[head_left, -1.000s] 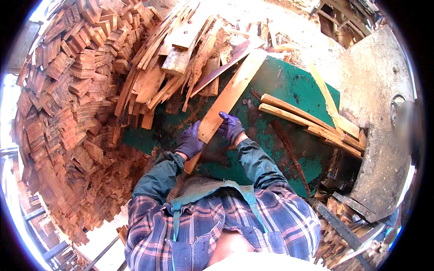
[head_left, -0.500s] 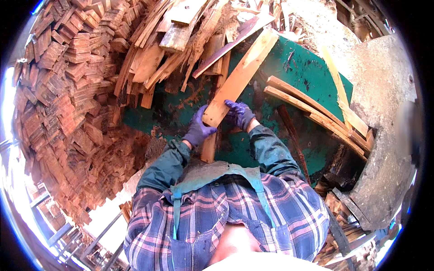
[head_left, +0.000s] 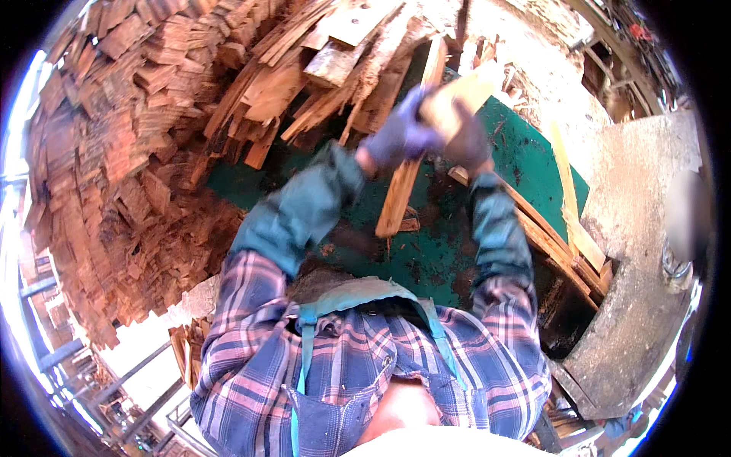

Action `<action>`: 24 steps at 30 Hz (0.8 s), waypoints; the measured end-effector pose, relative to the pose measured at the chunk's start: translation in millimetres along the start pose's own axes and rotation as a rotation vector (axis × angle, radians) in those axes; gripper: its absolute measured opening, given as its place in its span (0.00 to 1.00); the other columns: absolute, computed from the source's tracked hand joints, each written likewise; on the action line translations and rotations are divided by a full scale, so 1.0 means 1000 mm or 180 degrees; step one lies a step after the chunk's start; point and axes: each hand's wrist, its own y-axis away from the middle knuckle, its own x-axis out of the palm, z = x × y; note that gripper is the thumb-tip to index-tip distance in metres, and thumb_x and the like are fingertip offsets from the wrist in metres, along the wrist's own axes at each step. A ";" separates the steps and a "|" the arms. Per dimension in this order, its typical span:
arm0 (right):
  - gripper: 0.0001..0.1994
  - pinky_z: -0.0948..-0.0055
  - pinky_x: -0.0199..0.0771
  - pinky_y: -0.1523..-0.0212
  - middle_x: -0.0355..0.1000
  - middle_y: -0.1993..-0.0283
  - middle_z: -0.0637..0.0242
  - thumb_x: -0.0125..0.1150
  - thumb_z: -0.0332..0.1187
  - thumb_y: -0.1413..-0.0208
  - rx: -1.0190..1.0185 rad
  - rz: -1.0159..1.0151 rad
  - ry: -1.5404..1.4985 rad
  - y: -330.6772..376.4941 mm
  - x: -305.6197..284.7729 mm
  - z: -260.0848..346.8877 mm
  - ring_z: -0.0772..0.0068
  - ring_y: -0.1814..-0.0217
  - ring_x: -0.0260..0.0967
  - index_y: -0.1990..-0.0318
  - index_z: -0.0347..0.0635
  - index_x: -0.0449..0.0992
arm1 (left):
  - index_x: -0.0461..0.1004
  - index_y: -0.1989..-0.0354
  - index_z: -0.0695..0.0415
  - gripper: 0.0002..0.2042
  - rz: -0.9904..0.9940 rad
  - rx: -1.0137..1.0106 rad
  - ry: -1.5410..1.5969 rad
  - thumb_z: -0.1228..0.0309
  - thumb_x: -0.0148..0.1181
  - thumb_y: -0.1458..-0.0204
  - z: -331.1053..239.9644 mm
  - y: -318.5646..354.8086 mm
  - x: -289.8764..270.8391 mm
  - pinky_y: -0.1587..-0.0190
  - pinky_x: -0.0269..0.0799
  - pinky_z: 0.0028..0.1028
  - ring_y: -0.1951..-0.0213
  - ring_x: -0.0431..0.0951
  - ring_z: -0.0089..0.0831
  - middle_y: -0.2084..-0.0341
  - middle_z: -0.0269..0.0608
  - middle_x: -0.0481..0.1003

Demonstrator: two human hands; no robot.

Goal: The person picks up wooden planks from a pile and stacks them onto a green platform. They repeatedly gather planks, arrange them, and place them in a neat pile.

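Observation:
A pale wooden board (head_left: 474,88) is raised over the far part of the green work surface (head_left: 415,263), blurred by motion. My left hand (head_left: 403,131), in a purple glove, grips its near end from the left. On the other side, my right hand (head_left: 467,143), in a dark purple glove, is closed on the same end. Beneath the hands a narrow wooden strip (head_left: 399,196) lies lengthwise on the green surface, partly hidden by my left hand.
A tall stack of cut wood pieces (head_left: 122,160) rises on the left. Rough offcuts (head_left: 335,65) are heaped at the far side, overhanging the green surface. Long strips (head_left: 550,234) lie at the right, beside a grey curved slab (head_left: 647,305).
Both hands have carried the board away from my body and to the right. The narrow strip under it shows more plainly now and also sits farther away.

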 end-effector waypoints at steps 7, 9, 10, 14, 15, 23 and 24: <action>0.23 0.53 0.78 0.54 0.73 0.60 0.55 0.54 0.46 0.38 -0.0839 -0.0534 0.0559 -0.111 0.025 0.076 0.50 0.53 0.74 0.47 0.34 0.68 | 0.69 0.43 0.62 0.28 -0.1065 0.1555 -0.3436 0.59 0.63 0.50 -0.046 -0.001 -0.069 0.41 0.68 0.39 0.46 0.73 0.49 0.50 0.56 0.74; 0.27 0.55 0.76 0.50 0.73 0.54 0.52 0.60 0.45 0.43 -0.1191 -0.0802 0.2345 -0.069 0.015 0.014 0.51 0.51 0.73 0.44 0.33 0.67 | 0.65 0.37 0.54 0.35 -0.1374 0.0723 -0.4473 0.54 0.65 0.54 -0.030 0.026 -0.102 0.38 0.63 0.44 0.40 0.67 0.51 0.42 0.57 0.68; 0.30 0.56 0.75 0.48 0.73 0.51 0.51 0.64 0.45 0.46 -0.1600 -0.0907 0.3696 -0.043 0.010 -0.026 0.51 0.50 0.72 0.41 0.33 0.66 | 0.62 0.35 0.49 0.38 -0.1381 0.0206 -0.4614 0.52 0.67 0.56 -0.025 0.025 -0.117 0.35 0.58 0.47 0.36 0.61 0.53 0.37 0.55 0.61; 0.43 0.51 0.45 0.28 0.47 0.28 0.41 0.65 0.60 0.53 -0.1004 -0.1920 0.5709 0.030 0.006 -0.171 0.42 0.26 0.45 0.33 0.48 0.61 | 0.60 0.34 0.45 0.40 -0.1528 0.0210 -0.4944 0.47 0.67 0.58 -0.013 -0.032 -0.148 0.36 0.58 0.47 0.35 0.59 0.51 0.35 0.53 0.58; 0.43 0.49 0.45 0.28 0.46 0.28 0.41 0.64 0.57 0.53 -0.1341 -0.1995 0.6188 0.040 0.007 -0.190 0.39 0.26 0.44 0.32 0.48 0.59 | 0.59 0.33 0.43 0.41 -0.1539 0.0088 -0.5005 0.46 0.67 0.57 -0.014 -0.055 -0.152 0.36 0.58 0.47 0.35 0.60 0.51 0.35 0.53 0.59; 0.39 0.48 0.41 0.27 0.41 0.26 0.41 0.65 0.42 0.56 -0.1714 -0.2087 0.6028 0.033 -0.001 -0.212 0.39 0.24 0.39 0.33 0.49 0.60 | 0.61 0.33 0.50 0.41 -0.0891 -0.0744 -0.5265 0.37 0.55 0.52 -0.015 -0.166 -0.219 0.39 0.63 0.45 0.42 0.71 0.49 0.45 0.58 0.72; 0.38 0.48 0.41 0.27 0.41 0.26 0.41 0.65 0.41 0.57 -0.1622 -0.2094 0.5987 0.021 -0.003 -0.207 0.39 0.24 0.39 0.33 0.49 0.61 | 0.64 0.36 0.56 0.36 -0.1068 -0.0173 -0.4638 0.40 0.51 0.46 -0.016 -0.161 -0.232 0.38 0.64 0.44 0.45 0.74 0.47 0.50 0.58 0.75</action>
